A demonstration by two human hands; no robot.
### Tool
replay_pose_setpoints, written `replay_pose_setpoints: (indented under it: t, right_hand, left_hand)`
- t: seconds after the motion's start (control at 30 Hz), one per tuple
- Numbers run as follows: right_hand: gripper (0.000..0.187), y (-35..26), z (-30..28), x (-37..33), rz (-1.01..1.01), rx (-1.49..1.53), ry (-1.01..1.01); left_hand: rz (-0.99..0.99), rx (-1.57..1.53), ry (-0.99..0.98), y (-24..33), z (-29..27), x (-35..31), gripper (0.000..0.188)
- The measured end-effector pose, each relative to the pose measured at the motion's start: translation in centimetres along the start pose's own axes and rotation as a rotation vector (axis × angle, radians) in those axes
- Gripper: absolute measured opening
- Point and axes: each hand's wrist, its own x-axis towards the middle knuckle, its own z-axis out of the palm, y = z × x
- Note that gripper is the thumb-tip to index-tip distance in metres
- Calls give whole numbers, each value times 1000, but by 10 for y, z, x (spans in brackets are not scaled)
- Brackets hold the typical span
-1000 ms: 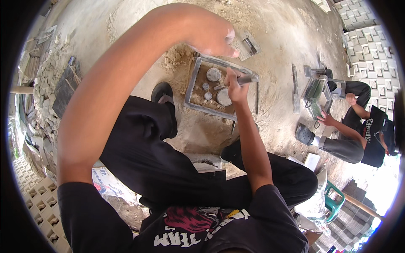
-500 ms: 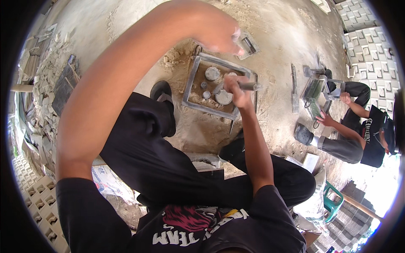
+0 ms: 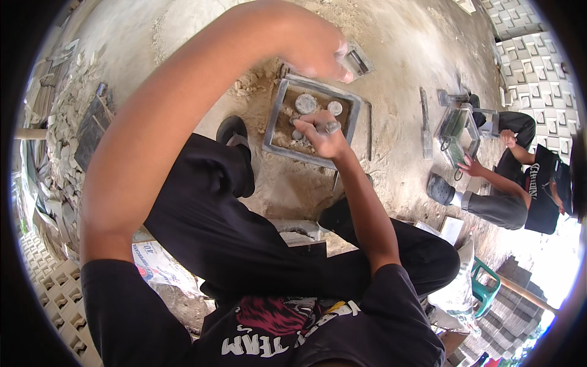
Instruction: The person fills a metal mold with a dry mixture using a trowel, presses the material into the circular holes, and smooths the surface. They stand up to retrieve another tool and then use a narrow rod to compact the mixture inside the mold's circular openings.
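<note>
On the ground in front of me lies a grey rectangular frame (image 3: 273,116) packed with brown sand. Round pale pieces, a large disc (image 3: 306,103) and a smaller disc (image 3: 334,108), sit in the sand, with small round plugs between them. My right hand (image 3: 324,136) is closed round the handle of a small trowel (image 3: 332,127), over the frame's near half; its blade is mostly hidden by my fingers. My left hand (image 3: 318,55) hangs curled above the frame's far edge, fingers drawn together. What it holds, if anything, does not show.
Beyond my left hand lies a flat float (image 3: 358,60). A thin bar (image 3: 369,131) rests right of the frame. Farther right, a co-worker (image 3: 538,189) bends over another frame (image 3: 454,136). Rubble (image 3: 64,147) lies left; a green stool (image 3: 484,286) stands at lower right.
My right hand has moved left and slightly nearer with the trowel, from the frame's right side to its near middle, uncovering the smaller disc. My left hand has stayed nearly in place.
</note>
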Motion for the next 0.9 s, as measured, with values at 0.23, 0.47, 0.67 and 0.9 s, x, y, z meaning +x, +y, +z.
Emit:
replay_pose_setpoints:
  t: [0.23,0.47,0.67,0.9]
  right_hand:
    - [29,-12,-14,-10,73,-121,-147]
    - [28,-24,-10,4,-28,-240,-345]
    - [43,5,-6,25,-33,57,152]
    - [52,28,5,26,-82,307,429]
  left_hand:
    - [-46,16,11,-1,0,-3,56]
    - [-42,-11,-4,-4,-3,-6,57]
    - [0,3,62,-12,-3,-6,57]
    - [0,38,77,-9,-4,-12,56]
